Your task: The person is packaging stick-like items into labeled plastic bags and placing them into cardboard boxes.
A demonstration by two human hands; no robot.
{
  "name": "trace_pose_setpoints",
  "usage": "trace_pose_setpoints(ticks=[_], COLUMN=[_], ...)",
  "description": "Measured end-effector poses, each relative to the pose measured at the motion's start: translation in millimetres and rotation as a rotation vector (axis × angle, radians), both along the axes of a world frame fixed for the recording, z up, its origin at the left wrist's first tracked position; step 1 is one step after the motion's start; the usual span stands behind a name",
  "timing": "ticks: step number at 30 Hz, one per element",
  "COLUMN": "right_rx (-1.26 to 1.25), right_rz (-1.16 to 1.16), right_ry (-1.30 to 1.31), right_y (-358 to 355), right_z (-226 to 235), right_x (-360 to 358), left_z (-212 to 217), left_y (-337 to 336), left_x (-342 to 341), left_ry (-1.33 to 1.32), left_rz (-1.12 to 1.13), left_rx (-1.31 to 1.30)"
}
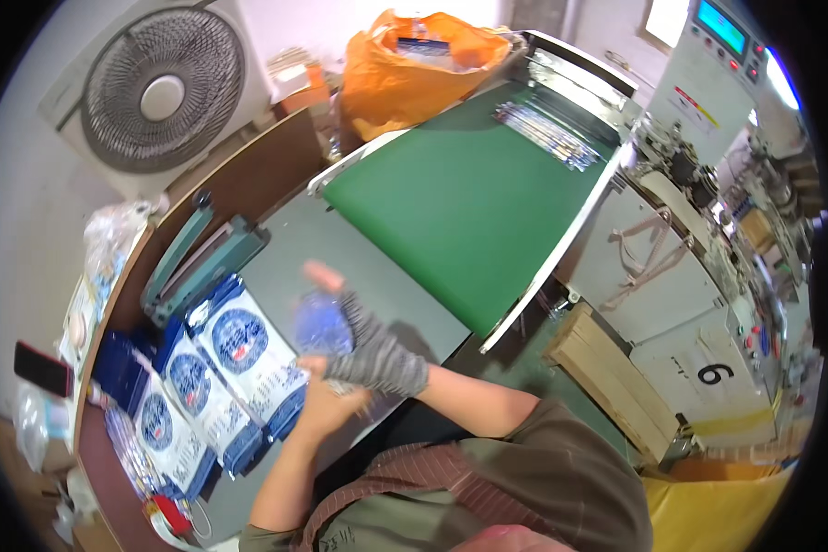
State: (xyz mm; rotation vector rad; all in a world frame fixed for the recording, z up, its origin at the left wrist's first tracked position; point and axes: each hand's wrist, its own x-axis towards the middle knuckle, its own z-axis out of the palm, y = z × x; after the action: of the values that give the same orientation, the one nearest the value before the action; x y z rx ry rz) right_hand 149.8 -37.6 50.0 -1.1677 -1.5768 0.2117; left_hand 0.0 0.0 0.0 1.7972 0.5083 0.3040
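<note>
My right hand [370,342], in a grey knitted fingerless glove, is raised over the grey table [368,267] and grips a blurred blue-and-white packet [319,324]. My bare left hand [327,405] sits just below it, with its fingers on the packet's lower edge. Directly to the left of both hands lie overlapping stacks of similar white packets with blue round prints [239,342]. A further row of these packets [161,428] runs toward the table's near left edge.
A teal heat sealer [201,259] lies behind the stacks. A green conveyor belt [469,198] carries clear-wrapped packets [547,136] at its far end. Also around are an orange bag [423,69], a fan [161,89], a phone [41,368], a control-panel machine [708,83] and a cardboard box [607,377].
</note>
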Motion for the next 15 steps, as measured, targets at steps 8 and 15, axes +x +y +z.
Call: trace_pose_setpoints(ticks=[8,15], right_rx=[-0.797,-0.84], right_rz=[0.675,0.421], right_ry=[0.565,0.867], right_y=[-28,-47], right_z=[-61,-58], right_x=[-37,-47], left_z=[-13,31], left_y=[-89,-31], left_x=[-80,-282], left_ry=[0.078,0.592], left_rz=[0.063,0.728], left_rx=[-0.305,0.968])
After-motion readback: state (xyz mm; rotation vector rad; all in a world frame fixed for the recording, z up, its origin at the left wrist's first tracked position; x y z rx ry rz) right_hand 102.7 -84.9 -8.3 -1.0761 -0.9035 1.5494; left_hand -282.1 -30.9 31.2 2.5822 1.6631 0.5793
